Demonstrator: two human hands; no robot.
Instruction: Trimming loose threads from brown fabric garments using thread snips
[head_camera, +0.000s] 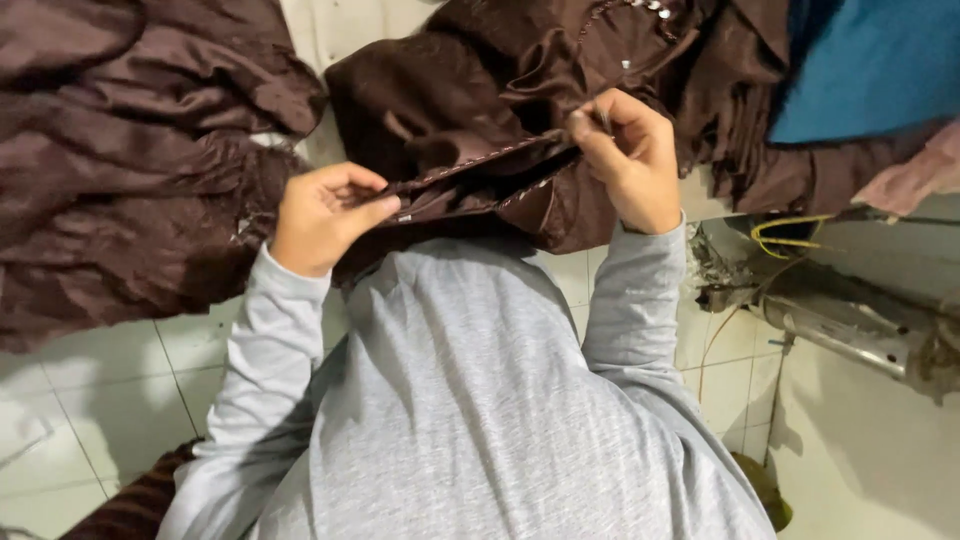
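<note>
The person in a grey long-sleeved top holds a fold of dark brown satin cloth (480, 180) stretched between both hands, close in front of the chest. The left hand (322, 215) is closed on the near end of the fold, thumb pressed along the stitched edge. The right hand (628, 160) is pinched shut on the far end, and a thin needle-like bit of metal (606, 120) shows between its fingers, though I cannot tell exactly what it is. The two hands sit well apart along the seam. More of the same brown fabric (120, 160) lies heaped to the left over the white tiled floor (110, 400). A blue cloth (870, 65) lies at the upper right, and a metal pipe (850, 325) runs below it.
</note>
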